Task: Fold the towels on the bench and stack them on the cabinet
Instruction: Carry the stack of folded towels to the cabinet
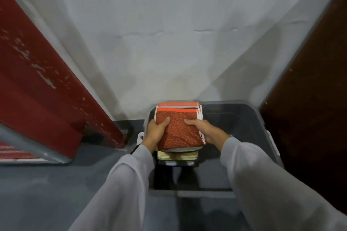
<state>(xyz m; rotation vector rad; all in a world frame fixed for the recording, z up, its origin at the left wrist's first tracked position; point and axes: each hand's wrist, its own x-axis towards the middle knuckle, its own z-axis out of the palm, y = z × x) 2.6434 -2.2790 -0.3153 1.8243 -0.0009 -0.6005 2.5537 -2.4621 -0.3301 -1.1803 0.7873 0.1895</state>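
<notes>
The left hand (pixel 156 130) and right hand (pixel 204 129) grip a folded red towel (pixel 180 131) by its 2 side edges, thumbs on top. It sits atop a stack of folded towels (pixel 177 155) over a dark grey bin (pixel 244 118), near a pale wall (pixel 169 43).

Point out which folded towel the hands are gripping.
The speckled red folded towel on top of the stack, gripped by left hand and right hand; the pale yellow folded towel lies lower.

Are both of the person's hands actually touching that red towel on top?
Touching. The head view shows the left hand and right hand gripping the red towel at its sides, thumbs pressed on top.
</notes>
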